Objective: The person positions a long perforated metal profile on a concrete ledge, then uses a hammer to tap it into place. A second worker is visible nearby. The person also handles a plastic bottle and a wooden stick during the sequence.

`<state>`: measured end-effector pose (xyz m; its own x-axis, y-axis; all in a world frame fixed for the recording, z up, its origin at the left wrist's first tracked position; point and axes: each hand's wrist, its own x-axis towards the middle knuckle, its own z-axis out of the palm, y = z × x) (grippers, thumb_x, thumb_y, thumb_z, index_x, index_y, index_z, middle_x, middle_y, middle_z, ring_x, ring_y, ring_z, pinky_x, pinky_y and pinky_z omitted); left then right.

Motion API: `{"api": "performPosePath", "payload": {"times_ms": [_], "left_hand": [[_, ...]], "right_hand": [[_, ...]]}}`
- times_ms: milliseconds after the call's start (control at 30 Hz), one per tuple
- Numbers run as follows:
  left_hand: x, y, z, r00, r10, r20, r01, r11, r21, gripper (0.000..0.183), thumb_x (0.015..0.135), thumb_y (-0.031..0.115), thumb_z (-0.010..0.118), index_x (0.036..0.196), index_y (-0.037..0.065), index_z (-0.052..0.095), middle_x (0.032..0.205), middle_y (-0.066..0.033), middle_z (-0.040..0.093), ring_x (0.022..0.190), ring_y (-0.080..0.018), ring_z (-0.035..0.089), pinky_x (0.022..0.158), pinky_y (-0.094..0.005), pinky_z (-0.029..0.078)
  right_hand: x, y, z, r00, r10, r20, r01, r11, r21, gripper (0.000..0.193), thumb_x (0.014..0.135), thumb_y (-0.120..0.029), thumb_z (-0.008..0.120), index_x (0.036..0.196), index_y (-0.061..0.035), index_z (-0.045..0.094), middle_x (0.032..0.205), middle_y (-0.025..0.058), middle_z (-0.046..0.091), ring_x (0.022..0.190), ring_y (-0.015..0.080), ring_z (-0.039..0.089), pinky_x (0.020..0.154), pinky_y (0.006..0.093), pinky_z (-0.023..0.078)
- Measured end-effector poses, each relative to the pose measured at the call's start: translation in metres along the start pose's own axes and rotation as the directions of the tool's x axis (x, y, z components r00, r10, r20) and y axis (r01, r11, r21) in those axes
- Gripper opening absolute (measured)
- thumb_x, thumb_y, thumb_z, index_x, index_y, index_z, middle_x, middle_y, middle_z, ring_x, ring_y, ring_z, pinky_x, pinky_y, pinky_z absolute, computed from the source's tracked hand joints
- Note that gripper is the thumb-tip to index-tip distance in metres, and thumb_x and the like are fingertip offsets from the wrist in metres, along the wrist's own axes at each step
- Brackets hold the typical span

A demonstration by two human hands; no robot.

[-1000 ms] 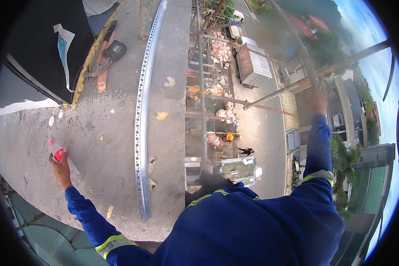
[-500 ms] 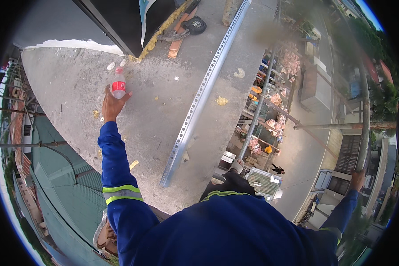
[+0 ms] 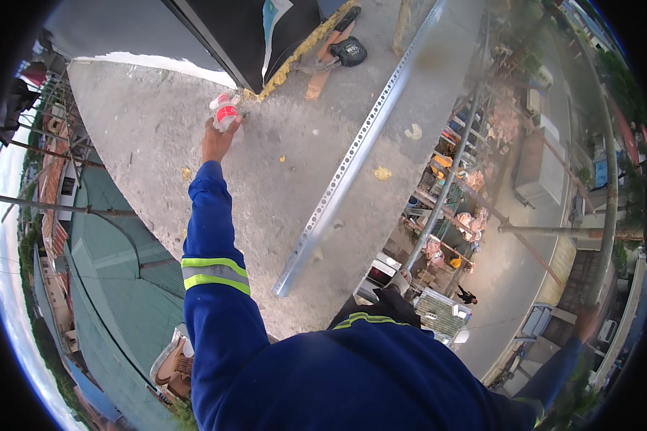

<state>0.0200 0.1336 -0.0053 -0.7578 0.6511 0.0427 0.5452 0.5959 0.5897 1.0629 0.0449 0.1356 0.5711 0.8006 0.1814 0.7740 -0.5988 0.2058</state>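
Note:
My left hand [image 3: 218,140] is closed around a small clear plastic bottle [image 3: 226,113] with a red label, at the concrete ledge's far left. The bottle is close to the bottom corner of a dark panel [image 3: 230,54], beside white patches on the concrete. Far out to the right, my right hand [image 3: 588,322] grips a scaffold pipe [image 3: 610,194]; its fingers are somewhat blurred. Between my arms a long perforated metal angle bar [image 3: 356,147] lies slantwise on the concrete ledge [image 3: 266,190].
A black rounded object [image 3: 349,52] lies by an orange-brown strip [image 3: 318,85] near yellow foam along the panel's base. Past the ledge's right edge is a long drop to a street [image 3: 514,287], with scaffold pipes [image 3: 446,190] between. Green roofs [image 3: 115,266] lie below on the left.
My left hand has carried the bottle forward, nearer the panel's base. The whole view has shifted, so the ledge appears further right. My right hand stays at the scaffold pipe.

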Motion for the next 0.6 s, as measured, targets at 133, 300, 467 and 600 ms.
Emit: {"api": "performPosePath", "payload": {"times_ms": [133, 300, 467, 600], "left_hand": [[-0.001, -0.010, -0.007, 0.994, -0.080, 0.079, 0.094, 0.975, -0.201, 0.107, 0.071, 0.072, 0.066, 0.140, -0.005, 0.037, 0.121, -0.0328, 0.057, 0.114, -0.0385, 0.058, 0.093, -0.0415, 0.047], [-0.036, -0.025, -0.037, 0.991, -0.129, -0.019, 0.118, 0.948, -0.295, 0.093, 0.084, 0.068, 0.055, 0.139, -0.006, 0.039, 0.123, -0.0321, 0.056, 0.118, -0.0361, 0.056, 0.099, -0.0390, 0.043], [-0.104, -0.052, -0.058, 0.994, -0.059, -0.093, 0.032, 0.962, -0.271, 0.083, 0.089, 0.063, 0.051, 0.135, -0.006, 0.045, 0.124, -0.0305, 0.057, 0.120, -0.0354, 0.055, 0.101, -0.0395, 0.041], [-0.131, -0.061, -0.062, 0.994, -0.096, -0.056, 0.081, 0.968, -0.239, 0.079, 0.090, 0.061, 0.051, 0.134, -0.005, 0.048, 0.124, -0.0297, 0.058, 0.119, -0.0355, 0.056, 0.100, -0.0402, 0.041]], "right_hand": [[0.008, 0.010, 0.010, 1.000, -0.023, 0.000, 0.023, 0.999, 0.032, 0.072, 0.075, -0.041, 0.069, 0.128, 0.0032, 0.048, 0.111, 0.0277, 0.062, 0.103, 0.0449, 0.059, 0.087, 0.0503, 0.046], [0.017, 0.029, 0.026, 0.991, -0.110, -0.077, 0.117, 0.989, 0.088, 0.063, 0.073, -0.035, 0.071, 0.118, 0.0047, 0.054, 0.107, 0.0275, 0.063, 0.101, 0.0454, 0.059, 0.086, 0.0485, 0.045], [0.029, 0.045, 0.035, 0.992, -0.129, -0.010, 0.120, 0.886, 0.448, 0.049, 0.071, -0.029, 0.072, 0.102, 0.0057, 0.058, 0.088, 0.0227, 0.065, 0.081, 0.0382, 0.063, 0.072, 0.0444, 0.047], [0.030, 0.026, 0.025, 0.985, -0.161, 0.060, 0.125, 0.910, 0.394, 0.041, 0.072, -0.027, 0.071, 0.095, 0.0049, 0.058, 0.072, 0.0148, 0.060, 0.061, 0.0255, 0.057, 0.056, 0.0385, 0.044]]}}
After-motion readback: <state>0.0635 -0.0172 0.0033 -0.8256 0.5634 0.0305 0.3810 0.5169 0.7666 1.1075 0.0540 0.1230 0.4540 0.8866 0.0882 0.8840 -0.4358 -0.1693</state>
